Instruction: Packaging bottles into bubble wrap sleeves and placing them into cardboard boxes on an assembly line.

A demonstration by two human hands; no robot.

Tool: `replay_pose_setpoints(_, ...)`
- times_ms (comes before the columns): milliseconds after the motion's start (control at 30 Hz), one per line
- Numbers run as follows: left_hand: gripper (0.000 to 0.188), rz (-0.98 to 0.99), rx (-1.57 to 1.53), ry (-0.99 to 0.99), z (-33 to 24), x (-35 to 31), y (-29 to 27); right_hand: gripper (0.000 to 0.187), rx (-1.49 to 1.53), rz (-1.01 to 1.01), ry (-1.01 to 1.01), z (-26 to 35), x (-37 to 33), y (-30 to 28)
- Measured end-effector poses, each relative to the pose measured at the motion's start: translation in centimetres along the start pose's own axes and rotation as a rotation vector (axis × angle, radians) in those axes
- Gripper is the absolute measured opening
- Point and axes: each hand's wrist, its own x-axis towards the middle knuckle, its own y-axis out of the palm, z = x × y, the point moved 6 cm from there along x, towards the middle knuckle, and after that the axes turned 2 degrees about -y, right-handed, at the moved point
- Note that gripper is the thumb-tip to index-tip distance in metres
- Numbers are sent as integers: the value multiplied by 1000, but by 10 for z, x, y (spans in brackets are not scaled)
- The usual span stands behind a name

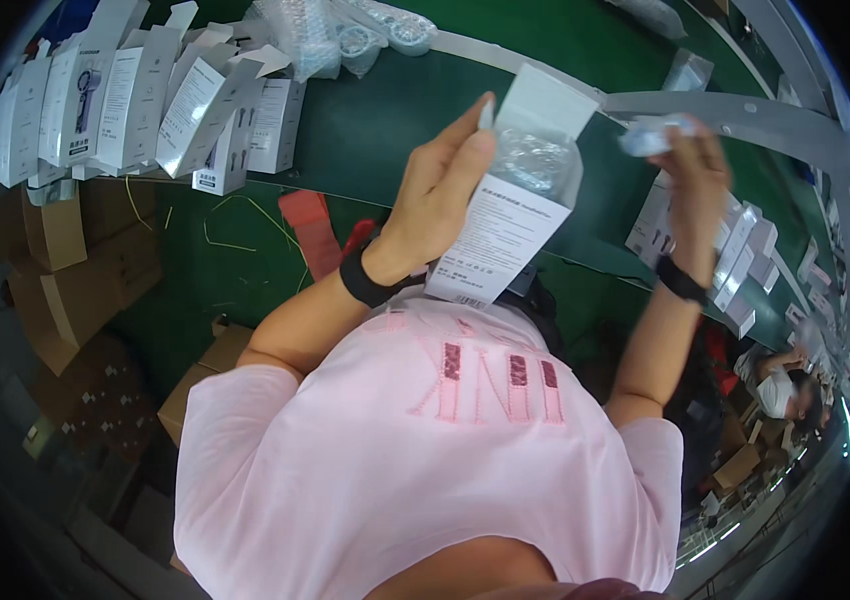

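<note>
My left hand [435, 190] is closed around the left side of a white carton box [498, 240] with printed text on its front. The box is tilted in front of my chest and its top flap stands up. Inside its mouth sits something in clear bubble wrap [530, 162]; what is wrapped cannot be made out. To the right, over the bench, my right hand [697, 185] is raised and blurred by motion. Its fingers are closed on a small packet in clear plastic [653, 137], whitish and light blue, apart from the box.
A row of upright white boxes [125, 105], several with open flaps, stands on the green bench [365, 135] at left. Bubble-wrapped items [355, 40] lie at the back. More white boxes [745, 250] lie at right, below a grey metal frame [725, 108]. Cardboard cartons [75, 265] stand lower left.
</note>
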Motion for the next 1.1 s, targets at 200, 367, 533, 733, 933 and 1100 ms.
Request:
replay_pose_setpoints(200,61,218,-54,50,-22,-6,29,18,-634,458,-225,135,-73,110)
replay_pose_setpoints(367,63,370,-40,117,-21,-19,42,15,-1157,1347,-208,110,-100,126)
replay_pose_setpoints(533,61,430,-261,109,-19,-13,32,37,-438,795,133,142,-56,82)
replay_pose_setpoints(733,39,512,-182,243,-18,-14,19,81,208,398,463,25,-122,75)
replay_pose_setpoints(933,48,580,17,177,-14,-5,18,53,107,495,-225,45,-118,75)
replay_pose_setpoints(1100,53,587,-130,31,-8,-1,27,29,-281,457,-219,69,-125,70)
